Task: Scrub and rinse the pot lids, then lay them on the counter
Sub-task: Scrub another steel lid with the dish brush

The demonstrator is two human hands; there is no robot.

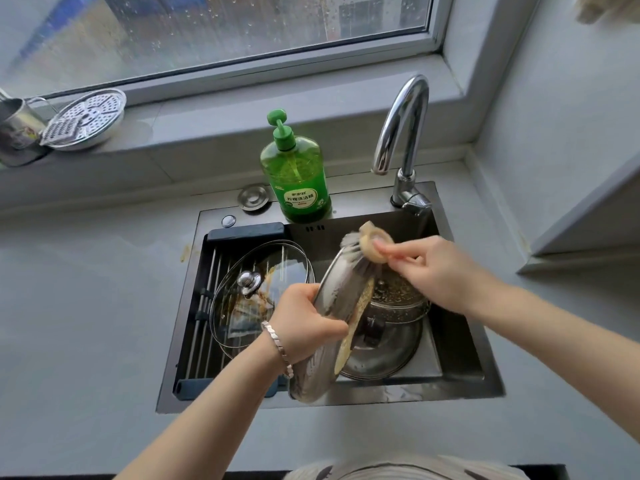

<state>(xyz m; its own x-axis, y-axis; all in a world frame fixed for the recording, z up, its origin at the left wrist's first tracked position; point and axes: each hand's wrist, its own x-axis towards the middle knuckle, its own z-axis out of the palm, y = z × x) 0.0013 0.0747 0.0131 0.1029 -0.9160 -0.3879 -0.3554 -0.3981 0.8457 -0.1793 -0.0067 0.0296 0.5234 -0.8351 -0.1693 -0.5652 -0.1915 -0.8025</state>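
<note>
I saw the left hand (304, 320) grip the steel lid (337, 282) on edge over the sink (346, 398), the right hand (429, 271) pinching a scrub brush (370, 247) against it; the stained glass lid (242, 306) lay unwashed, and none had reached the tabletop (86, 323).

- Steel lid (334, 289) smeared by motion, surface detail lost.
- Brush (360, 249) bristles blurred.
- Pot (398, 299) half hidden behind that lid.
- Cup (14, 126) cut by left edge; cloth (609, 8) by top edge.
- Window (207, 29) view blurred.

Left counter (86, 306) open; glass lid (239, 306) covers rack (200, 341); pot (398, 303) apparently crowds basin (453, 344).
</note>
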